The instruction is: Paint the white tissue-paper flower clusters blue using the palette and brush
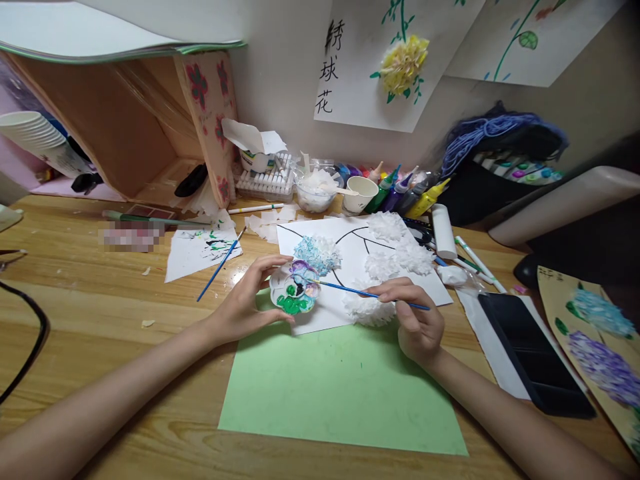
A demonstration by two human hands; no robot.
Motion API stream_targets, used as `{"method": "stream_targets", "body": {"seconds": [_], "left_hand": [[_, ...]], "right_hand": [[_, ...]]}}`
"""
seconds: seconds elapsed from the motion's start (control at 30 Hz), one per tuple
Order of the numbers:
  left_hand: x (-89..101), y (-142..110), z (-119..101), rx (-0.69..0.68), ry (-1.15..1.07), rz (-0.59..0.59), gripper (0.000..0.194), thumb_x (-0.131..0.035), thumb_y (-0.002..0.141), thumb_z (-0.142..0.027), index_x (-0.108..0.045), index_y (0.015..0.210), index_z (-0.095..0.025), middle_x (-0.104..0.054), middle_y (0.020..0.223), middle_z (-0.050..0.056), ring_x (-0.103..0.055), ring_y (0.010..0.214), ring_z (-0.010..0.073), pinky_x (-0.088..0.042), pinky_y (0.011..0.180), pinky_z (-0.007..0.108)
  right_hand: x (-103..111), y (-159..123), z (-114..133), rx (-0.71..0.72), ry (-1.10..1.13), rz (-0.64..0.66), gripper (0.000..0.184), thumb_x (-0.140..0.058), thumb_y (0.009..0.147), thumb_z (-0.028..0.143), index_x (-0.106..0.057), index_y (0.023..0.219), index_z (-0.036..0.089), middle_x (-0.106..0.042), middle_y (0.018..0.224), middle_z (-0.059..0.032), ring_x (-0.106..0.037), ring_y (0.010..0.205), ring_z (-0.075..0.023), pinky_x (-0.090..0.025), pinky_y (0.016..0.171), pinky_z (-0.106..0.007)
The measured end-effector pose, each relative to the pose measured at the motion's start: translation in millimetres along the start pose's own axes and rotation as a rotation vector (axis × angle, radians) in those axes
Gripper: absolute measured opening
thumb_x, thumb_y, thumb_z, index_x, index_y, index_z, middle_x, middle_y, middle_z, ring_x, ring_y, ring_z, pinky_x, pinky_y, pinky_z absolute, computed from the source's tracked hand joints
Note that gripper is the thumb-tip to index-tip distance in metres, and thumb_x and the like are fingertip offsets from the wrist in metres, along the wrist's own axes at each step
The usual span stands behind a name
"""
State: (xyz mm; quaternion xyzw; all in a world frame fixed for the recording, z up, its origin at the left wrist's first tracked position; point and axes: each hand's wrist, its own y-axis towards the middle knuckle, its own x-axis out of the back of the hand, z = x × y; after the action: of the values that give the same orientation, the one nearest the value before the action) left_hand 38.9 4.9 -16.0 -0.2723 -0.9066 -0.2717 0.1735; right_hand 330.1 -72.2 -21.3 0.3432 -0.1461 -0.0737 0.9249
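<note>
From where I stand, the left hand (253,293) grips the rim of a white, flower-shaped plastic palette (294,288), thumb on the near side and fingers on the far side, its wells daubed with green, black, purple and pale blue paint. The right hand (419,320) pinches a slim blue-handled paintbrush (357,291), whose tip reaches over to the palette's wells; whether it touches the paint I can't tell. Between the hands lies a white paper sheet (315,323) with black branch lines, bearing ruffled white paper blossoms (400,259) just beyond the right hand and a ruffled blue-and-white paper blossom (317,253) just beyond the left. A plain light-green paper sheet (345,393) spreads nearer the person than both hands. A second blue paintbrush (220,265) rests beyond the left hand, and a dark, flat phone (537,353) lies to the right of the right hand
</note>
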Motion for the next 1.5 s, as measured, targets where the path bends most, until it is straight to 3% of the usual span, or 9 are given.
{"method": "stream_targets", "body": {"seconds": [0.23,0.43,0.53,0.73,1.03,1.3,1.5], "left_hand": [[-0.5,1,-1,0.001,0.031,-0.003,0.088,-0.086,0.067,-0.034,-0.037,0.140,-0.035,-0.050,0.140,0.011,-0.053,0.130,0.0283,-0.057,0.098,0.041],[1.3,1,-1,0.009,0.094,0.007,0.086,-0.085,0.069,-0.037,-0.037,0.140,-0.032,-0.051,0.138,0.011,-0.055,0.127,0.0276,-0.055,0.101,0.042],[1.8,1,-2,0.034,0.140,0.076,0.086,-0.083,0.070,-0.040,-0.035,0.140,-0.031,-0.052,0.137,0.011,-0.058,0.124,0.0279,-0.055,0.099,0.044],[1.0,1,-4,0.093,0.157,0.163,0.086,-0.083,0.069,-0.043,-0.035,0.139,-0.030,-0.052,0.138,0.012,-0.058,0.123,0.0294,-0.055,0.098,0.046],[1.6,1,-3,0.104,0.133,0.190,0.086,-0.082,0.070,-0.043,-0.031,0.139,-0.032,-0.049,0.139,0.012,-0.055,0.125,0.0292,-0.052,0.100,0.046],[0.6,0,-2,0.102,0.113,0.194,0.087,-0.083,0.070,-0.042,-0.031,0.139,-0.033,-0.049,0.139,0.012,-0.055,0.126,0.0297,-0.052,0.101,0.047],[1.2,0,-1,0.094,0.105,0.183,0.087,-0.084,0.069,-0.039,-0.033,0.139,-0.030,-0.050,0.139,0.013,-0.056,0.125,0.0300,-0.052,0.100,0.047]], "right_hand": [[-3,1,1,-0.063,0.116,-0.096,0.018,-0.051,0.092,0.026,-0.070,0.090,0.025,-0.074,0.085,-0.0024,-0.070,0.083,-0.0203,-0.053,0.073,-0.036],[5,21,-7,-0.169,0.181,-0.487,0.015,-0.051,0.083,0.022,-0.064,0.078,0.022,-0.070,0.073,-0.0009,-0.068,0.067,-0.0178,-0.047,0.062,-0.031],[16,28,-18,-0.268,0.155,-0.576,0.010,-0.051,0.075,0.022,-0.059,0.070,0.022,-0.068,0.068,-0.0010,-0.065,0.064,-0.0172,-0.045,0.060,-0.030],[25,23,-28,-0.268,0.057,-0.504,0.007,-0.053,0.074,0.026,-0.057,0.070,0.022,-0.067,0.068,-0.0004,-0.065,0.067,-0.0191,-0.048,0.068,-0.034],[25,16,-30,-0.221,-0.004,-0.397,0.011,-0.054,0.084,0.027,-0.059,0.076,0.022,-0.069,0.077,-0.0008,-0.065,0.076,-0.0188,-0.047,0.077,-0.035],[23,18,-26,-0.214,0.000,-0.472,0.008,-0.052,0.079,0.025,-0.057,0.073,0.023,-0.067,0.072,-0.0001,-0.063,0.070,-0.0197,-0.046,0.072,-0.036],[23,18,-29,-0.247,-0.024,-0.432,0.011,-0.054,0.082,0.031,-0.058,0.076,0.022,-0.068,0.075,-0.0013,-0.064,0.075,-0.0206,-0.047,0.077,-0.038]]}}
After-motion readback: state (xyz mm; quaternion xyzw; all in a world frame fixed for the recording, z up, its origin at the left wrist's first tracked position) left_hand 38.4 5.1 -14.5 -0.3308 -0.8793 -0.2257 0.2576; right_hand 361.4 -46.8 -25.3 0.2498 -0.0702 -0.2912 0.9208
